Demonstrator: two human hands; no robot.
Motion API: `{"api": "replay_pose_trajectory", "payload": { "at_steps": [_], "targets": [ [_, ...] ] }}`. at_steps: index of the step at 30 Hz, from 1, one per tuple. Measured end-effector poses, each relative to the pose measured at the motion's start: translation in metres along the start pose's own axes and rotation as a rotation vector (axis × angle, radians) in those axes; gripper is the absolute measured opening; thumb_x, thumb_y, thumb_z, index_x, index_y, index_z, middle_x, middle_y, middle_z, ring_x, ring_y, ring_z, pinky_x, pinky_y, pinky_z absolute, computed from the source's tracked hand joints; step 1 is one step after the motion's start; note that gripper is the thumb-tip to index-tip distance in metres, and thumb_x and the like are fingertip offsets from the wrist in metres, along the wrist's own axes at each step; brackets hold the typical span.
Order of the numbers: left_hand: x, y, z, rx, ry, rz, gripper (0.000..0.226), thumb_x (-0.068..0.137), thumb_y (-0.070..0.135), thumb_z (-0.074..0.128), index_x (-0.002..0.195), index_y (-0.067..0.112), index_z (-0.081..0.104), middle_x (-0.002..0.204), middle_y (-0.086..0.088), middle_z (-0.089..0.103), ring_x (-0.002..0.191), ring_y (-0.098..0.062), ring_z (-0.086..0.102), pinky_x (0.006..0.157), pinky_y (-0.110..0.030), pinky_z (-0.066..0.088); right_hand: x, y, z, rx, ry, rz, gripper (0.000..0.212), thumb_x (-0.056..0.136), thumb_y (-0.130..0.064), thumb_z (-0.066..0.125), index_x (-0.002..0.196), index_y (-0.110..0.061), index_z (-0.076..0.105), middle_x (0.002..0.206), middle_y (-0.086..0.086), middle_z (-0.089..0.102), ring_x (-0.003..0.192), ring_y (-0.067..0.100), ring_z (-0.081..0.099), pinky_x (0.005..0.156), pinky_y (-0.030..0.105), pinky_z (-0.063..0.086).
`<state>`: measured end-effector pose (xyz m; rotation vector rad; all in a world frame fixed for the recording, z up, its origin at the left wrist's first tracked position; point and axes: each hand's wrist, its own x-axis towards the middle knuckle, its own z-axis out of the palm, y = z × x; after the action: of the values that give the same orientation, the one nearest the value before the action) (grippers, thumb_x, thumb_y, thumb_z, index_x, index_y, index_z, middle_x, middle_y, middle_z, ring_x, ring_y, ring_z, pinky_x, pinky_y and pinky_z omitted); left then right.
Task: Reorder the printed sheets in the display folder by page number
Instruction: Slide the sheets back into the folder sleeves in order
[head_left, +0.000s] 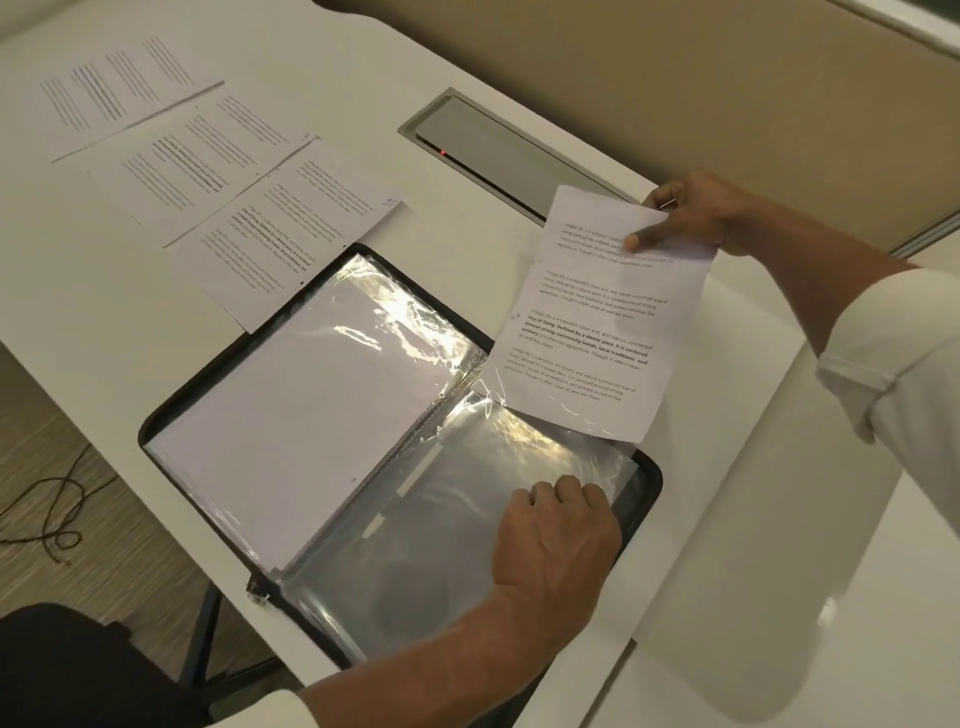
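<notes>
left hand (558, 540) low, sheet (592, 332) below right hand (680, 213)

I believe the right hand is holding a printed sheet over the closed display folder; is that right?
Not quite: the display folder lies open, not closed, as the head view shows. The right hand does hold a printed sheet over it.

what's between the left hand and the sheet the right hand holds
A stretch of clear plastic sleeve in the open display folder, shown in the head view.
</notes>
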<state>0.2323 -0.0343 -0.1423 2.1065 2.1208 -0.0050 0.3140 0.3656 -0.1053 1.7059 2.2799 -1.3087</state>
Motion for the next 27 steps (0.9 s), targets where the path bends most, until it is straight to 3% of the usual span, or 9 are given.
{"api": "replay_pose_trajectory", "payload": {
  "at_steps": [3, 8, 10, 13, 16, 18, 22, 25, 27],
  "targets": [
    [0.002, -0.006, 0.008, 0.029, 0.107, -0.014, 0.046, 0.079, 0.06, 0.084, 0.07, 0.018, 0.068, 0.062, 0.0, 0.059, 0.05, -0.015, 0.053, 0.049, -0.029, 0.039, -0.004, 0.007, -0.001, 0.128, 0.015, 0.051, 0.047, 0.07, -0.027, 0.098, 0.105, -0.005, 0.075, 0.093, 0.013, 0.077, 0.078, 0.026, 0.072, 0.08, 0.044, 0.059],
    [0.015, -0.035, 0.0, -0.028, 0.122, -0.073, 0.052, 0.094, 0.065, 0.065, 0.081, 0.016, 0.074, 0.075, -0.001, 0.067, 0.066, -0.019, 0.064, 0.061, -0.036, 0.053, -0.015, 0.021, 0.007, 0.233, 0.013, 0.18, 0.048, 0.069, -0.025, 0.099, 0.102, 0.001, 0.075, 0.095, 0.01, 0.075, 0.085, 0.026, 0.071, 0.087, 0.04, 0.057],
    [0.024, -0.056, 0.002, -0.066, 0.105, -0.063, 0.047, 0.101, 0.058, 0.059, 0.099, 0.014, 0.076, 0.097, -0.005, 0.073, 0.089, -0.023, 0.068, 0.075, -0.04, 0.057, -0.02, 0.027, 0.011, 0.315, 0.048, 0.236, 0.041, 0.068, -0.022, 0.099, 0.093, -0.001, 0.073, 0.092, 0.012, 0.07, 0.084, 0.026, 0.067, 0.083, 0.038, 0.054],
    [0.037, -0.084, 0.009, -0.11, 0.094, -0.001, 0.051, 0.1, 0.057, 0.059, 0.122, 0.012, 0.069, 0.13, -0.01, 0.067, 0.123, -0.029, 0.059, 0.097, -0.044, 0.053, -0.029, 0.031, 0.015, 0.421, 0.121, 0.313, 0.048, 0.063, -0.017, 0.1, 0.102, -0.004, 0.075, 0.095, 0.011, 0.074, 0.086, 0.027, 0.071, 0.087, 0.037, 0.059],
    [0.047, -0.103, 0.02, -0.111, -0.081, 0.089, 0.078, 0.101, 0.066, 0.05, 0.153, 0.008, 0.044, 0.169, -0.017, 0.03, 0.158, -0.034, 0.024, 0.126, -0.048, 0.026, -0.038, 0.033, 0.023, 0.508, 0.189, 0.415, 0.05, 0.061, -0.016, 0.101, 0.101, -0.009, 0.072, 0.1, 0.009, 0.076, 0.087, 0.026, 0.073, 0.087, 0.04, 0.062],
    [0.048, -0.114, 0.03, -0.098, -0.118, 0.136, 0.088, 0.101, 0.072, 0.044, 0.159, 0.007, 0.034, 0.174, -0.018, 0.014, 0.163, -0.034, 0.008, 0.13, -0.049, 0.014, -0.043, 0.034, 0.031, 0.589, 0.249, 0.497, 0.056, 0.06, -0.016, 0.102, 0.105, -0.007, 0.071, 0.102, 0.01, 0.077, 0.082, 0.025, 0.076, 0.078, 0.039, 0.064],
    [0.046, -0.13, 0.045, -0.081, -0.031, 0.21, 0.09, 0.097, 0.074, 0.049, 0.154, 0.005, 0.045, 0.172, -0.021, 0.023, 0.161, -0.038, 0.018, 0.129, -0.054, 0.017, -0.054, 0.037, 0.044, 0.777, 0.403, 0.608, 0.06, 0.06, -0.003, 0.099, 0.11, 0.002, 0.068, 0.104, 0.018, 0.076, 0.068, 0.029, 0.077, 0.051, 0.036, 0.061],
    [0.048, -0.137, 0.045, -0.127, -0.057, 0.234, 0.088, 0.098, 0.076, 0.039, 0.152, 0.007, 0.048, 0.171, -0.021, 0.026, 0.16, -0.039, 0.021, 0.129, -0.057, 0.022, -0.063, 0.038, 0.062, 0.791, 0.459, 0.67, 0.058, 0.063, 0.004, 0.096, 0.115, 0.004, 0.069, 0.111, 0.02, 0.074, 0.085, 0.035, 0.076, 0.053, 0.037, 0.06],
    [0.055, -0.145, 0.041, -0.213, -0.011, 0.248, 0.076, 0.098, 0.071, 0.045, 0.14, 0.01, 0.058, 0.165, -0.019, 0.038, 0.156, -0.039, 0.03, 0.124, -0.056, 0.032, -0.069, 0.035, 0.073, 0.78, 0.477, 0.691, 0.057, 0.067, 0.004, 0.095, 0.117, 0.003, 0.068, 0.112, 0.018, 0.073, 0.089, 0.035, 0.073, 0.052, 0.034, 0.058]
  ]
}}
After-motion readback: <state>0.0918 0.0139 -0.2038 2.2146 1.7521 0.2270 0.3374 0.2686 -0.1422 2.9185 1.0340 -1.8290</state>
